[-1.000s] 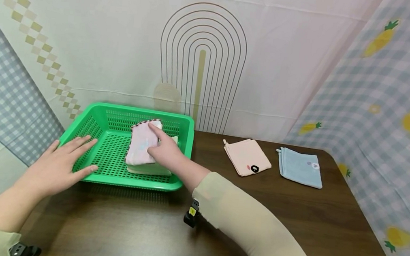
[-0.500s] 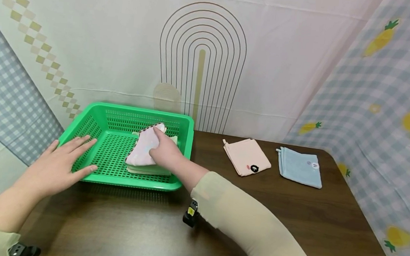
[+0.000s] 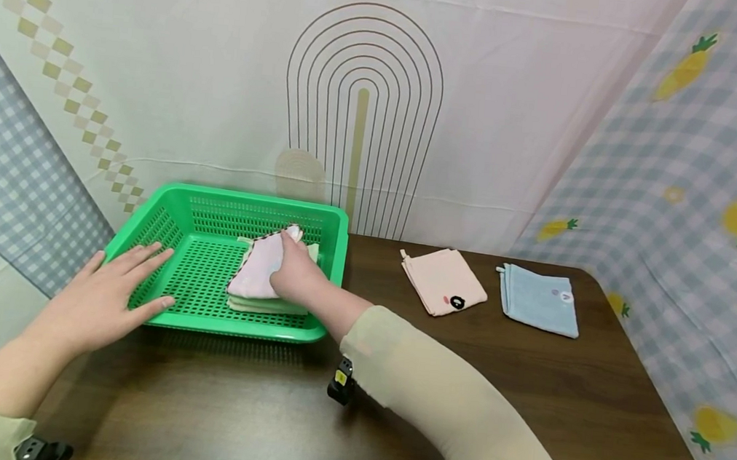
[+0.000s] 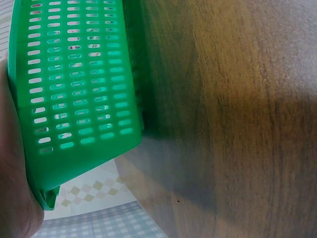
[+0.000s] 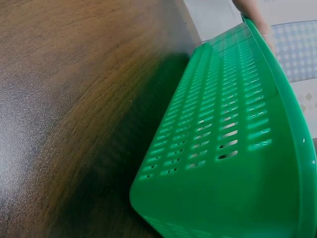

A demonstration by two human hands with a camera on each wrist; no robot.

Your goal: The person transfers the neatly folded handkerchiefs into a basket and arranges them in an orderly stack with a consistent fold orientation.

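In the head view, a green plastic basket [image 3: 202, 323] with slotted walls stands on the table. My right hand [image 3: 299, 271] reaches over its right front corner and holds the right side of a folded pale pink towel [image 3: 260, 268] with dark checked edging. That towel lies on a pale green folded towel [image 3: 266, 308] at the basket's right end; some fingertips are hidden. My left hand [image 3: 106, 295] rests on the basket's left front rim with its fingers spread. The basket's slotted wall [image 4: 74, 74] fills much of the left wrist view, and its outer side [image 5: 218, 124] the right wrist view.
On the brown table [image 3: 391, 422], right of the basket, lie a folded peach towel [image 3: 444, 282] and a folded light blue towel [image 3: 538, 300]. A white patterned curtain [image 3: 224, 71] hangs behind, and checked cloth [image 3: 690, 236] borders the right side.
My right hand has shifted slightly right and down, and the pink towel has turned and slid right with it onto the green towel. My left hand has stayed on the rim.
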